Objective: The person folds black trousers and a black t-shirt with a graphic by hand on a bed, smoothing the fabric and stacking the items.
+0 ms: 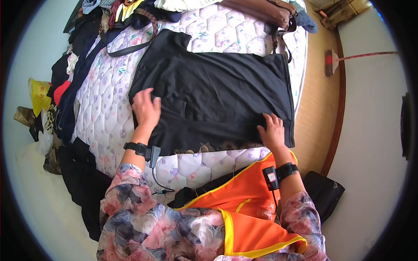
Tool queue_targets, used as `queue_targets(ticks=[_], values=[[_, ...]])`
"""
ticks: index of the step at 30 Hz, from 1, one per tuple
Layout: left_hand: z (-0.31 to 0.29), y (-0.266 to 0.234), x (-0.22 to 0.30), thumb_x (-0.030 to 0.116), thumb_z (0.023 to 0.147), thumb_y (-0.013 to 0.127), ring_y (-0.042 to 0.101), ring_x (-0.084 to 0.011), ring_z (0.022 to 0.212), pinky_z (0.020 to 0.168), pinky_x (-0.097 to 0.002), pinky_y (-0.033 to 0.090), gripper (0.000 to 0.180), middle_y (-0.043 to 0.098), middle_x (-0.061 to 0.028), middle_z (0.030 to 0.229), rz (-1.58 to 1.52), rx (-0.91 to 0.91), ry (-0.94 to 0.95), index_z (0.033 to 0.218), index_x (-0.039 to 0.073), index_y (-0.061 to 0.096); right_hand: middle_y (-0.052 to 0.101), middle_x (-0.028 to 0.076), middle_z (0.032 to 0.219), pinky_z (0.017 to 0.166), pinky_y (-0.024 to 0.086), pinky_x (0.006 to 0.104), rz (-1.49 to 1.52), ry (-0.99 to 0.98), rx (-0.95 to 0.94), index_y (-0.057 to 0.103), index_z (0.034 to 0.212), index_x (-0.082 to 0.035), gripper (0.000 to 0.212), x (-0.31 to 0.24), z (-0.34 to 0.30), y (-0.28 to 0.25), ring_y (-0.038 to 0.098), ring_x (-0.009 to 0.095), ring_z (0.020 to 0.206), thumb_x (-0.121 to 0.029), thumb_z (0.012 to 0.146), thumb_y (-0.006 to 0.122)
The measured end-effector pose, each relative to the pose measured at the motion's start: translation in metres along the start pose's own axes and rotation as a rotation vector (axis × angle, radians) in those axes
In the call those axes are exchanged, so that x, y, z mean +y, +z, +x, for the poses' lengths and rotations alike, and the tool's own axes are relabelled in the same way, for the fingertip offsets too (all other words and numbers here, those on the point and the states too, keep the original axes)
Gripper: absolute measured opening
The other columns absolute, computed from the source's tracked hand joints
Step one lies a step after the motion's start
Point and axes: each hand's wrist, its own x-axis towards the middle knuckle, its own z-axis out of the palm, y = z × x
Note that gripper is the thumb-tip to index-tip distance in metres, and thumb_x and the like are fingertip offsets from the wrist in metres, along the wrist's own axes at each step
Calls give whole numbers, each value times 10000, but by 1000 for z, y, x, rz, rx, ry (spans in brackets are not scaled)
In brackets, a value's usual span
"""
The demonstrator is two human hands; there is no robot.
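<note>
A black T-shirt [226, 89] lies spread out sideways on the quilted floral mattress [104, 95], one sleeve pointing to the far left. Its cloth has loose wrinkles, and a patterned strip shows along the near edge. My left hand [146, 108] rests at the shirt's left end, thumb and fingers apart. Near the lower right corner, my right hand [273, 130] lies on the fabric with its fingers spread. Neither hand grips anything. Black straps with small devices sit around both wrists.
An orange garment with yellow trim [244, 191] lies close to me. Heaped clothes [80, 39] and a belt [126, 52] are on the left and far left. A brown bag [265, 13] lies at the back. A broom [332, 63] and a black case [324, 193] are on the right.
</note>
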Motion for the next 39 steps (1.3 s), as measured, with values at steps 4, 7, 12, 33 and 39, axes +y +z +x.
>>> queue_targets(ticks=[4,7,12,33,39], values=[[36,16,8,180,747,629,476,-280,1048,852,-447,387,287,529,-91,1041,2,-365,140,1015,113,550,388,141,1320,952,350,451,-128,52,-133,416,1279,-116,630,-7,2,11,333,319,1238,-269,724,672],[112,54,-4,130,795,574,509,-325,998,836,-426,433,245,552,-127,1028,-61,-77,0,1027,71,522,360,148,1337,963,357,446,-116,78,-210,375,1305,-110,688,-9,5,8,312,329,1256,-239,710,697],[210,89,-12,209,805,579,426,-323,1171,965,-418,362,477,477,-170,1239,54,-133,-243,1230,52,430,343,200,1320,946,384,468,-211,5,-214,332,1317,-56,745,2,7,36,292,404,1247,-237,701,709],[230,115,-48,160,649,709,548,-340,1030,863,-373,434,557,591,-179,1083,-239,-285,-464,1149,-6,528,559,64,650,427,475,258,1146,722,-119,500,1075,-50,301,63,265,-75,572,164,523,-135,803,595],[223,55,-55,-26,723,544,595,-179,839,768,-300,473,361,616,-81,955,-1240,-290,-542,1083,-5,545,561,91,732,484,532,273,1149,632,-94,439,1144,-35,382,49,257,-81,616,186,605,-120,805,595]])
